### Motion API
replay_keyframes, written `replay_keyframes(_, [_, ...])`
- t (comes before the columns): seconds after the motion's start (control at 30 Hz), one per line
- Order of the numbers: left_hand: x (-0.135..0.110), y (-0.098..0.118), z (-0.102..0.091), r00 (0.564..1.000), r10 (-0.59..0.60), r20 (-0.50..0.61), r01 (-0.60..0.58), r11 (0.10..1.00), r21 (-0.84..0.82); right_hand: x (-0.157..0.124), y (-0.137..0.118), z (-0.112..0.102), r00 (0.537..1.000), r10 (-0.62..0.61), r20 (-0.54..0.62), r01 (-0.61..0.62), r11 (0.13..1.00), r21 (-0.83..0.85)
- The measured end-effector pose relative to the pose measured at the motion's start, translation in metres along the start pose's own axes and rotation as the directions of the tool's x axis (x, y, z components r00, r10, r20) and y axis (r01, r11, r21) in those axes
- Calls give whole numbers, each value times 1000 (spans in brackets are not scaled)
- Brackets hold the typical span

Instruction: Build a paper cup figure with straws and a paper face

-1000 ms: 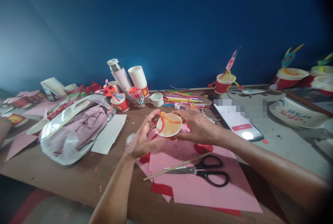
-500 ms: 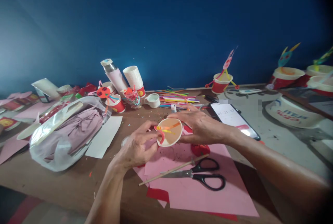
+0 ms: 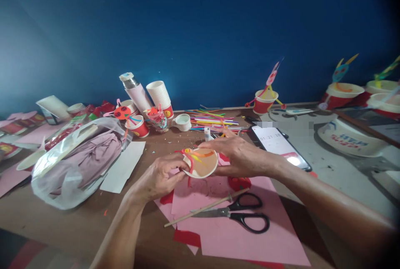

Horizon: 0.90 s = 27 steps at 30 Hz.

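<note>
Between my hands a paper cup (image 3: 204, 165) is held tilted, its open mouth facing me. Orange, yellow and red strips, likely pipe cleaners (image 3: 194, 155), lie at the rim and inside it. My left hand (image 3: 167, 173) pinches the cup's left rim beside the red strip. My right hand (image 3: 237, 152) wraps round the cup's right side; part of its grip is hidden behind the cup. Below, black-handled scissors (image 3: 229, 212) and a thin wooden stick (image 3: 203, 210) lie on pink paper (image 3: 250, 242). A red round paper piece (image 3: 239, 183) rests beneath my right hand.
Coloured pipe cleaners (image 3: 215, 121) lie at the back, near a white mug (image 3: 183, 123), stacked cups (image 3: 158, 94) and a flask (image 3: 137, 92). A plastic bag (image 3: 59, 185) sits left, a phone (image 3: 281, 146) right. Decorated cups (image 3: 264, 104) stand along the wall.
The cup has tipped slightly lower and shifted a little left. The red strip now hangs over its left rim, and my left fingers have moved down along that side.
</note>
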<state>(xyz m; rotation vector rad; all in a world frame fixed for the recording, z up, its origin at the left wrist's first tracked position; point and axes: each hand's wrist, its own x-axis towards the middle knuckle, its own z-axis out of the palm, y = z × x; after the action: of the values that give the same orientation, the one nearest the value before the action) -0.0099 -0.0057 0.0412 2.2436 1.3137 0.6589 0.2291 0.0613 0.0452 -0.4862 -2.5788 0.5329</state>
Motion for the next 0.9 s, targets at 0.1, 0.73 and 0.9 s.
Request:
replay_keyframes(0.1, [0, -4, 3, 995, -95, 16, 95, 994, -59, 1, 1, 2, 999, 10, 43, -11, 1000, 25])
replay_keyframes(0.73, [7, -15, 29, 835, -531, 144, 435, 476, -764, 3, 10, 18, 968, 241, -66, -248, 960, -131])
replay_keyframes(0.9, [7, -19, 31, 791, -583, 187, 507, 452, -734, 4, 10, 23, 976, 203, -76, -213, 963, -164])
